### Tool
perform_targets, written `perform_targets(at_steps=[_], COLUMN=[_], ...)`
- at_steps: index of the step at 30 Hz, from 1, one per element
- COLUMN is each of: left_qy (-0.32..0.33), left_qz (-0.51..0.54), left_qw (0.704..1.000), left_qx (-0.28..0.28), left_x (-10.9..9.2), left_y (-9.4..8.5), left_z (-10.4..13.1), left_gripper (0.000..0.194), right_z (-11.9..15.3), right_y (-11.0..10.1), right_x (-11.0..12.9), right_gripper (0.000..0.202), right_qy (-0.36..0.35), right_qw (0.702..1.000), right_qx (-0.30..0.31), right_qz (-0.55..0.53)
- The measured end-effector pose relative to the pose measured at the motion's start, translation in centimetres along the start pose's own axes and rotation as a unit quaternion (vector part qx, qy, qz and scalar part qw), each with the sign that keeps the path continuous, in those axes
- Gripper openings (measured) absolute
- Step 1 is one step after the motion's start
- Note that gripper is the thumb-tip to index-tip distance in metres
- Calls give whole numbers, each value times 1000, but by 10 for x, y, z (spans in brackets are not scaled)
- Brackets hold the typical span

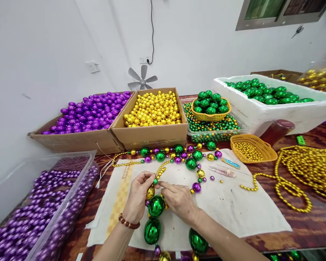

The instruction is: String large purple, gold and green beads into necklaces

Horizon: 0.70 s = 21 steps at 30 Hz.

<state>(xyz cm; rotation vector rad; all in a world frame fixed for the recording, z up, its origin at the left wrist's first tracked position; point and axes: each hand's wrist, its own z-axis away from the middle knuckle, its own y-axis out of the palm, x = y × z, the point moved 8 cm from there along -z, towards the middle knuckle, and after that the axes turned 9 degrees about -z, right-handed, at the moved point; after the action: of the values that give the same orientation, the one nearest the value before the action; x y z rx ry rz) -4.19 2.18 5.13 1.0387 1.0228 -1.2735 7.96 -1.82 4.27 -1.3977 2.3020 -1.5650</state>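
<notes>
Bead strand [152, 230]: over the cloth [247, 206], running from the fingers toward the cloth's near edge
Left hand [138, 195]: pinching it by a small green bead
Right hand [180, 201]: equally near, fingertips there, pinch unclear
Surface: wood-grain table [315, 221] under the cloth
Room: white wall [192, 36] beyond

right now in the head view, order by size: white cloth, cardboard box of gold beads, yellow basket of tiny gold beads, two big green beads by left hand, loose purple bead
1. White cloth
2. Cardboard box
3. Yellow basket
4. Two big green beads: similar; nearness leaves their order unsure
5. Loose purple bead
</notes>
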Motion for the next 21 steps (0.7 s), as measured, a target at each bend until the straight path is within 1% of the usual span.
perform_targets(at_steps=[2,3,5,7,9,11,12,14,16,18,19,21], left_qy=[5,-4,-27,-36,-34,-22,-13,14,50,85,98,105], left_qz=[9,17,31,35,19,0,-9,-29,-57,-83,-91,-101], left_qw=[1000,1000,997,994,994,996,997,998,997,992,990,987], left_qx=[2,16,63,101,105,82,70,46,33,36,46,72], left_x=[3,5,9,9,7,6,5,2,-1,-4,-5,-5], left_y=[2,5,15,21,19,10,5,-4,-8,-6,-2,7], left_z=[0,2,7,12,14,13,12,10,9,10,11,11], left_gripper=[25,25,22,19,18,18,19,18,17,15,15,15], right_z=[1,-1,-8,-16,-22,-21,-19,-14,-13,-17,-22,-36], right_y=[4,6,11,16,18,14,9,-10,-37,-63,-72,-81], right_x=[-1,-3,-8,-11,-11,-8,-5,-3,-10,-21,-25,-24], right_gripper=[21,21,21,19,16,13,13,15,20,23,23,20], right_qy=[7,13,23,25,22,17,15,26,76,132,144,133], right_qw=[1000,1000,1000,999,999,999,998,997,991,977,972,972], right_qx=[17,20,21,23,33,47,53,48,6,-48,-65,-61], right_qz=[-7,-6,-4,-7,-13,-20,-25,-55,-109,-161,-175,-183])
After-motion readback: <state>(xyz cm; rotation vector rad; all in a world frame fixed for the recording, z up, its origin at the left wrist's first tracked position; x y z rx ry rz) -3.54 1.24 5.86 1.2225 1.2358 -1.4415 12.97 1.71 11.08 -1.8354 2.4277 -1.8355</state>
